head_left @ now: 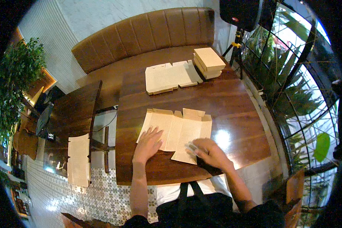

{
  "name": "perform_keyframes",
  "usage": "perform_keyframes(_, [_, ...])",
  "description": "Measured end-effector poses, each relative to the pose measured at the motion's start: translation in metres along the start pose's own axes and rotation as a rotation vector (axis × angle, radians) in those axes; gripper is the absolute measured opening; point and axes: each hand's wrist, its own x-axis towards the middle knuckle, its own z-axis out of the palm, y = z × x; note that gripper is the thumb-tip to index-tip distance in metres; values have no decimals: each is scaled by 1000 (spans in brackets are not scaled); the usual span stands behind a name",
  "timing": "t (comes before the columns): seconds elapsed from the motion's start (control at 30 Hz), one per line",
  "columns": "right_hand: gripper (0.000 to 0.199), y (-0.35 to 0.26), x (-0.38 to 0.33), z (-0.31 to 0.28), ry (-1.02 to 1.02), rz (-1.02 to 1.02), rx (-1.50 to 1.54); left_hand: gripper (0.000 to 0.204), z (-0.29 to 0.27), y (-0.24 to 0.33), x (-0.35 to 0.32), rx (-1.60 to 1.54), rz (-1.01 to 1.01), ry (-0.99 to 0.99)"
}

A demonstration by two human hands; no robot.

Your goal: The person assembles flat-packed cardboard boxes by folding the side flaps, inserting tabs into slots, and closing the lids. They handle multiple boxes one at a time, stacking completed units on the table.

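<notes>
An unfolded brown cardboard box blank (180,127) lies on the dark wooden table (239,114) before me, its flaps and crease lines showing. My left hand (149,145) rests on the left panel, fingers spread out over the cardboard. Over the near right part of the blank is my right hand (207,150), its fingers curled and blurred by motion. Whether those fingers grip the edge flap cannot be made out.
At the table's far side lie flat cardboard blanks (167,78) beside a stack of folded boxes (209,62). Another blank (79,159) lies at the left, by the second table (76,114). Behind stand a brown bench (148,32) and a black speaker (239,13) on a stand.
</notes>
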Motion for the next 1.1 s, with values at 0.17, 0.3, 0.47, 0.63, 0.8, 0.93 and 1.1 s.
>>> perform_keyframes(0.17, [43,15,-6,16,-30,26,-316,50,14,3,-8,76,-42,-63])
perform_keyframes(0.3, [44,47,12,-14,120,125,-534,56,6,59,-43,-287,-37,-314])
perform_keyframes(0.47, [42,44,19,-41,298,111,-597,58,17,87,-48,-255,198,-265])
perform_keyframes(0.63, [39,14,-8,-24,205,102,-393,62,53,94,-25,-43,-92,51])
perform_keyframes(0.8, [45,5,-14,-4,243,65,-296,63,59,128,11,-709,-318,201])
perform_keyframes(0.93, [46,7,-16,-5,196,-31,-196,42,36,118,3,-617,-19,275])
perform_keyframes(1.1, [47,21,-8,-12,143,-74,-223,35,9,63,-46,-317,16,254])
